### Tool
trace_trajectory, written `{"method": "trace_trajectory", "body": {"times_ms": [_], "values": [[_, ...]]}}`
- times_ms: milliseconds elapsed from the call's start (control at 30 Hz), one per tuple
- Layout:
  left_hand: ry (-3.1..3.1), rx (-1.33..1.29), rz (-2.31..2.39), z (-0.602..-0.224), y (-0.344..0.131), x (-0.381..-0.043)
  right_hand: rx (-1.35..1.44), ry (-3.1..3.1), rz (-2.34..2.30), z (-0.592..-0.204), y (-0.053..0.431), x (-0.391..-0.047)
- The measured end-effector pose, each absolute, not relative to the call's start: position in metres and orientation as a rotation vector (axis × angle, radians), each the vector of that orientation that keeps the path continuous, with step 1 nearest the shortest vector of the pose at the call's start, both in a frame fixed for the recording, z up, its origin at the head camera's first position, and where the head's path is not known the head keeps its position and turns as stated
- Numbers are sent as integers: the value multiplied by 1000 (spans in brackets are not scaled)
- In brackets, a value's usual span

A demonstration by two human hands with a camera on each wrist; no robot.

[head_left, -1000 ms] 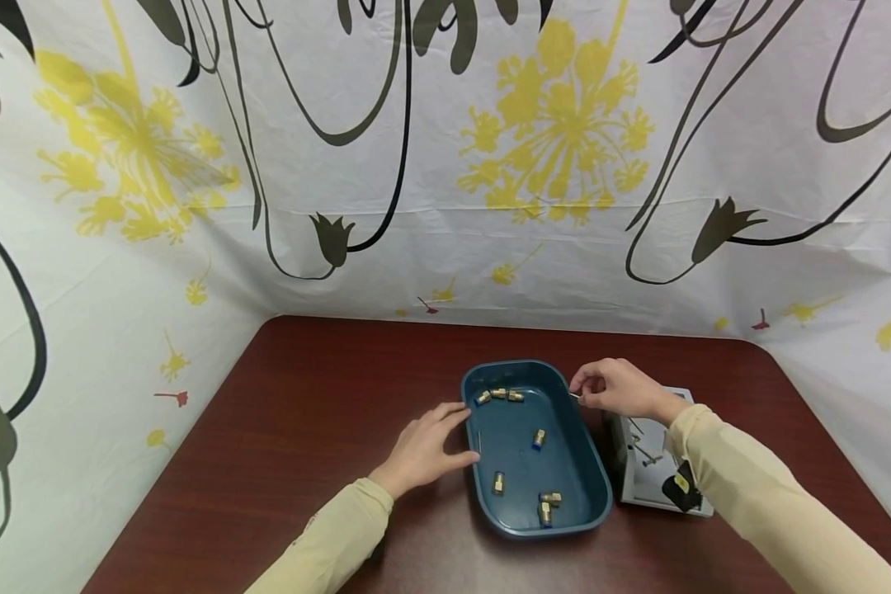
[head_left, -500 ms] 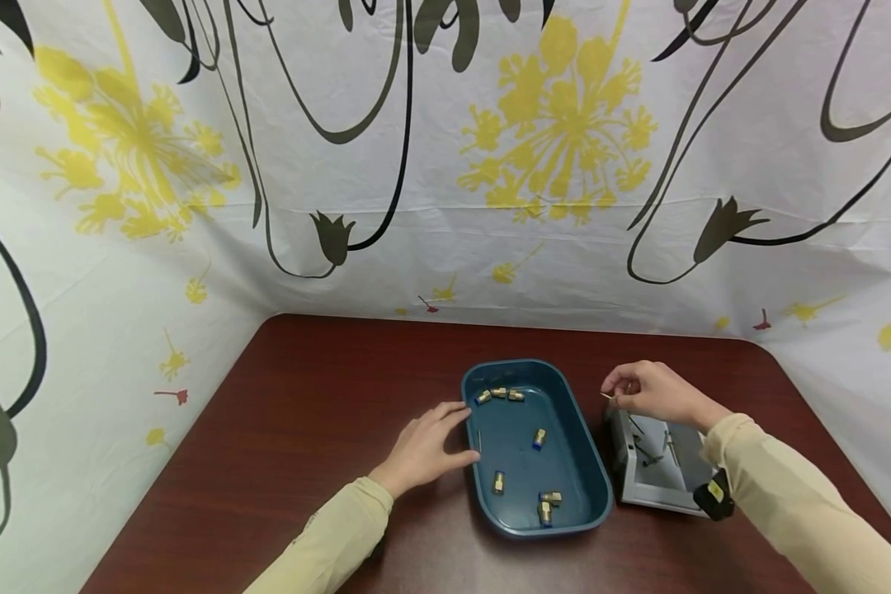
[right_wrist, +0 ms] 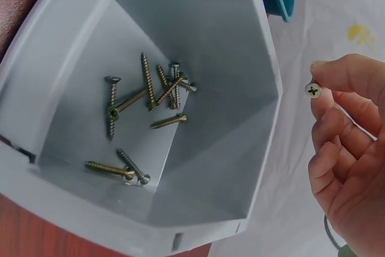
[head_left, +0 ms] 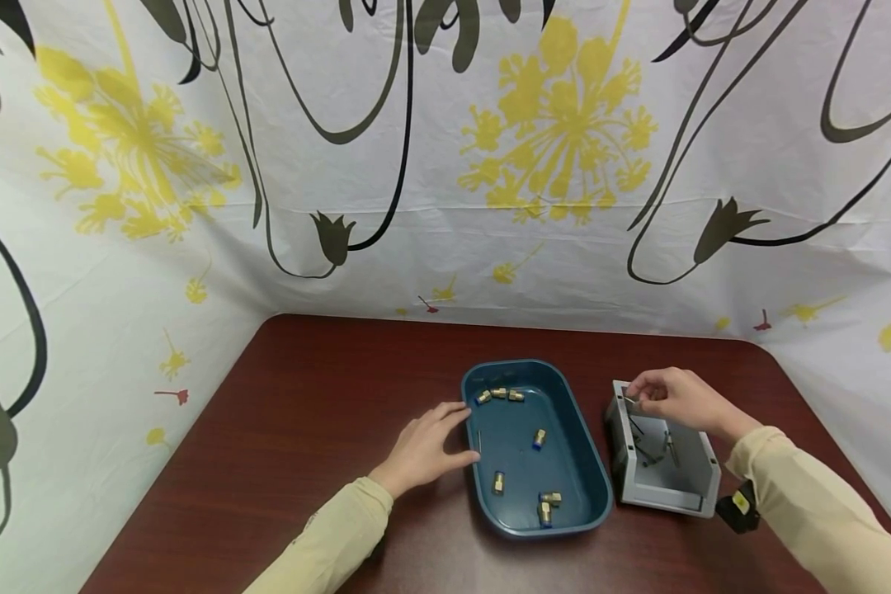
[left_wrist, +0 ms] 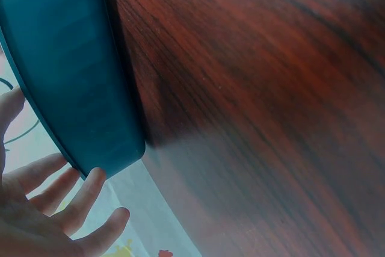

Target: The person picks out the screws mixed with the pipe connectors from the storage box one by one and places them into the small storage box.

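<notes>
My right hand [head_left: 679, 402] pinches a screw [right_wrist: 312, 90] between thumb and forefinger; its cross-slotted head faces the right wrist camera. The hand hovers over the far left corner of a grey bin [head_left: 668, 497]. Inside that bin lie several loose brass-coloured screws [right_wrist: 148, 82]. My left hand [head_left: 426, 445] rests at the left rim of a blue tray [head_left: 601, 487], fingers spread and fingertips at the rim. In the tray sit several brass fittings [head_left: 539, 438] with blue ends, and one thin screw [head_left: 479, 441] by the left wall.
The tray and bin stand side by side on a dark red wooden table [head_left: 341, 371]. A white floral cloth [head_left: 445, 165] hangs behind the table and to its left. A black device [head_left: 739, 506] is strapped at the right wrist.
My right hand has moved rightward from the tray's right rim to over the grey bin, carrying the screw. The left hand and the tray have stayed in place.
</notes>
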State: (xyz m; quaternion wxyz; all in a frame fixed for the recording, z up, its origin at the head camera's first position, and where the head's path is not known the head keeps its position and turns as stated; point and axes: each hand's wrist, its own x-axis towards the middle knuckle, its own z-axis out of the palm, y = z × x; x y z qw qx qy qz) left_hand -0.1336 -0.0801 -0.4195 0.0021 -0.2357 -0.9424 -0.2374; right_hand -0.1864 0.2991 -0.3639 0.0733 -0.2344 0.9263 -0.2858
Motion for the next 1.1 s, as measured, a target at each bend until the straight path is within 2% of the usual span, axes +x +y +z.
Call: {"method": "trace_trajectory", "body": {"times_ms": [1100], "values": [[-2945, -750, -782, -421, -81, -133, -684, 2789, -861, -370, 311, -179]]}}
